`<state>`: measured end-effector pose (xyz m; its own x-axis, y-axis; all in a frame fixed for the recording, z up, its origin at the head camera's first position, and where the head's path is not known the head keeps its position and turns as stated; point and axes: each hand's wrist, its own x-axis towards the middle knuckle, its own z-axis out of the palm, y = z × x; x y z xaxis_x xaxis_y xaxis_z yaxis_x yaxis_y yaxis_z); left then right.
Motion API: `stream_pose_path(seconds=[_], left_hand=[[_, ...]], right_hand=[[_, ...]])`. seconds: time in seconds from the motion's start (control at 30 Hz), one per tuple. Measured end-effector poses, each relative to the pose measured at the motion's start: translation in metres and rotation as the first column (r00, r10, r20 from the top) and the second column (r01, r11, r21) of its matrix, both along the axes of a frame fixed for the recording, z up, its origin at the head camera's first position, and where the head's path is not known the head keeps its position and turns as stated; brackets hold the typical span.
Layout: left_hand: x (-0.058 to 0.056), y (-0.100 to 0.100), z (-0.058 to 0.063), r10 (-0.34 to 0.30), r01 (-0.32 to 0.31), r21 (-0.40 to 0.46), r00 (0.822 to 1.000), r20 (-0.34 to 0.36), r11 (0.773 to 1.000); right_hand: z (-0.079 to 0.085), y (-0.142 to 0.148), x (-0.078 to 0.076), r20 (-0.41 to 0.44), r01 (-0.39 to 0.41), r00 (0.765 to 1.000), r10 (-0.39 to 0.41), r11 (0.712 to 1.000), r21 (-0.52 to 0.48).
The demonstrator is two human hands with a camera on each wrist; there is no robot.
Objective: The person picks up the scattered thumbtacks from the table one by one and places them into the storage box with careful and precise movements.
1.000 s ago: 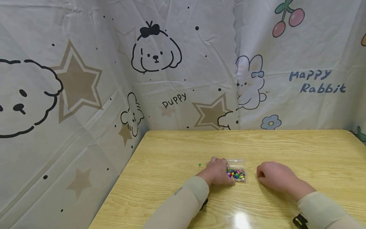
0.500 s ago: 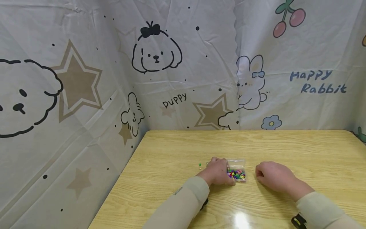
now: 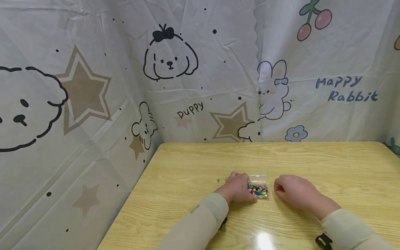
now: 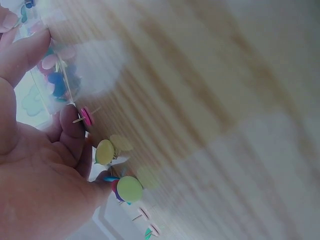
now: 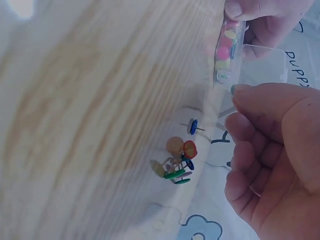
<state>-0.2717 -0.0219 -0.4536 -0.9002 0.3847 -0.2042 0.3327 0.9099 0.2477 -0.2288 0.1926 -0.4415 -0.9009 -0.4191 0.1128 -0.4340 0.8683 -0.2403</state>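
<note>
My left hand [image 3: 239, 186] grips the left end of a clear plastic box [image 3: 268, 197], fingers at the back and thumb at the front. Its lid [image 3: 258, 178] is raised behind it, and colourful thumbtacks [image 3: 258, 190] fill the tray. Just right of the box is my right hand [image 3: 295, 191], its other fingers curled in. In the right wrist view it pinches a small greenish thumbtack [image 5: 232, 89] at the thumb tip, mostly hidden. Loose tacks lie by the left hand, among them a pink tack [image 4: 86, 117] and a yellow tack [image 4: 105, 152].
A blue tack [image 5: 194, 126] and a cluster of loose tacks [image 5: 175, 172] lie near the right hand. A green tack [image 3: 218, 180] lies left of the left hand. Printed cloth [image 3: 187, 86] hangs behind the wooden table [image 3: 187, 163].
My right hand has shifted slightly left, closer to the box. The left hand and the box stay where they were.
</note>
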Motion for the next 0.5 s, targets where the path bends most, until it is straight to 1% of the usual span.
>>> stream_pose_path(seconds=[0.23,0.37,0.5], left_hand=[[0.000,-0.001,0.000,-0.001,0.001,0.005,1.000,-0.004,1.000],[0.000,-0.001,-0.001,-0.019,0.019,-0.003,1.000,-0.019,1.000],[0.000,-0.001,-0.001,-0.033,0.033,-0.012,0.999,-0.027,0.999]], right_hand=[[0.001,-0.008,0.000,-0.011,-0.031,0.999,0.031,0.999,-0.028],[-0.001,-0.013,-0.001,-0.025,-0.050,0.998,0.049,0.998,-0.041],[-0.003,-0.017,-0.002,-0.020,-0.046,0.999,0.046,0.998,-0.032]])
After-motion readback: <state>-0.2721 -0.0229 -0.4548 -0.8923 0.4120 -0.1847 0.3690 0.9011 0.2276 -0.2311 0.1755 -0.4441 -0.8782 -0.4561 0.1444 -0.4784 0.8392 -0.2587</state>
